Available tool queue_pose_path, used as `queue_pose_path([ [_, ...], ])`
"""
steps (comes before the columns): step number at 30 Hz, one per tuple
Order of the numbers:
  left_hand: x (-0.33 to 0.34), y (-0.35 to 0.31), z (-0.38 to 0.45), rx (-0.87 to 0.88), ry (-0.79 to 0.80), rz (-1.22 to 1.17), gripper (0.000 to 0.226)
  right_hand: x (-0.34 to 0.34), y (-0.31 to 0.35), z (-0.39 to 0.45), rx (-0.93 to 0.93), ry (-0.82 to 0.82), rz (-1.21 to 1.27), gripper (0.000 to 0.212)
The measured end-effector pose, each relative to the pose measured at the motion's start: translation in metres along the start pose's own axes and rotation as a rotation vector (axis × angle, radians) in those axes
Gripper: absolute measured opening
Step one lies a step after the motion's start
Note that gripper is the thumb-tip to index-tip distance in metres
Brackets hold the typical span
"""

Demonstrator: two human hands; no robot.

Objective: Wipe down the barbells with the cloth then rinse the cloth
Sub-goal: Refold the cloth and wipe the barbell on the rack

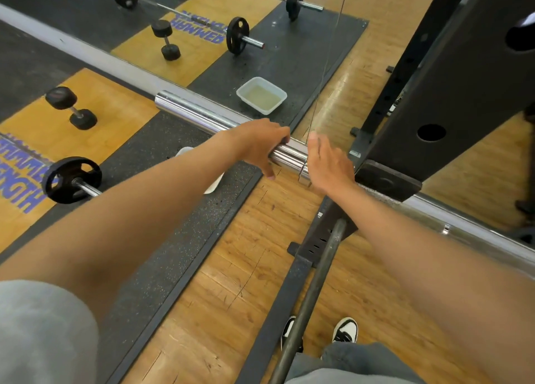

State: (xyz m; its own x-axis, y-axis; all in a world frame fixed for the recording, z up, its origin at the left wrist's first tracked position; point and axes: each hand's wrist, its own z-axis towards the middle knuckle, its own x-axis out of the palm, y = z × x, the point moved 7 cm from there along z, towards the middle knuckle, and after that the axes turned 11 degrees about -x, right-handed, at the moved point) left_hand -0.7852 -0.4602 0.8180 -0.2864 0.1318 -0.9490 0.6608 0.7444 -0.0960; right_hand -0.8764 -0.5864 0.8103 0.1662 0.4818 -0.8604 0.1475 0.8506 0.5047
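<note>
Your left hand (256,146) has its fingers curled over the shiny end of the barbell (199,113) on the rack (451,100). Your right hand (328,165) is flat, fingers straight and together, just beside it. A white cloth (214,185) peeks out under your left arm, on the mat's (162,256) edge.

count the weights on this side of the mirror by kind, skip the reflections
barbells: 2, the racked barbell and the floor barbell
dumbbell: 1
total: 3
</note>
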Motion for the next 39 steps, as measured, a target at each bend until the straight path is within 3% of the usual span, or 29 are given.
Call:
queue_pose_path([
  [4,-0.002,-0.004,0.000,-0.043,0.025,0.057,0.097,-0.004,-0.005,-0.003,0.060,0.010,-0.002,0.064],
  [9,0.003,-0.068,0.005,0.150,0.065,0.053,0.101,-0.007,-0.005,-0.005,0.114,-0.072,-0.047,0.055],
  [15,-0.007,0.016,0.002,-0.007,0.101,0.089,0.076,-0.005,-0.006,-0.006,0.067,-0.112,-0.062,0.058],
  [18,-0.001,-0.018,0.006,0.063,0.075,0.070,0.074,-0.006,-0.002,-0.007,0.036,-0.120,-0.097,0.051],
  [22,0.006,-0.064,0.008,0.188,0.040,0.072,0.088,-0.007,-0.003,-0.004,0.046,-0.134,-0.098,0.056],
  [28,-0.013,0.031,-0.004,-0.073,0.120,0.079,0.067,-0.002,-0.008,-0.004,0.044,-0.148,-0.102,0.057],
  [34,0.008,-0.061,0.010,0.171,0.075,0.046,0.085,0.005,-0.009,-0.001,0.055,-0.118,-0.029,0.061],
  [39,-0.010,0.028,-0.001,-0.057,0.129,0.089,0.065,0.006,-0.011,-0.002,0.037,-0.139,-0.079,0.065],
])
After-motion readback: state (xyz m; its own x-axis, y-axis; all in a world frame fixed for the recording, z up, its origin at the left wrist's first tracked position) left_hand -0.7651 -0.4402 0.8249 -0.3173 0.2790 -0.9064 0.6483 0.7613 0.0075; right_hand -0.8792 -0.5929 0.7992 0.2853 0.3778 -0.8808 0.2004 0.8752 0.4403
